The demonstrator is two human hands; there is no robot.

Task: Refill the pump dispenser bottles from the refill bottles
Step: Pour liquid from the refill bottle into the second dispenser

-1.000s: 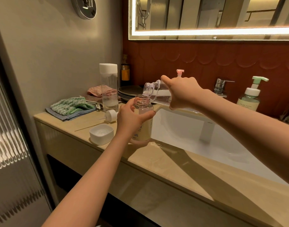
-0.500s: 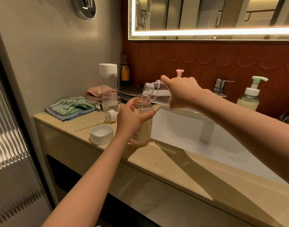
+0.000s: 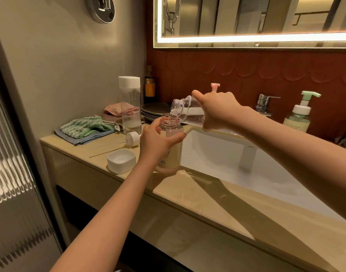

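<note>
At the sink's (image 3: 217,154) left rim, the left hand (image 3: 158,142) is curled round the uncapped dispenser bottle (image 3: 174,154), held upright. Just above its mouth the refill bottle (image 3: 185,108) lies nearly level, neck pointing left and down; the right hand (image 3: 219,110), over the sink's back-left corner, grips its body. Against a second ago nothing has shifted: same tilt, same holds

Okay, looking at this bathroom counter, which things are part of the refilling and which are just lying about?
In the job: left hand holding the open dispenser bottle; right hand tipping the refill bottle; pump head lying on the counter.
Just lying about: folded cloths; stacked plates; dark corner bottle.
</note>
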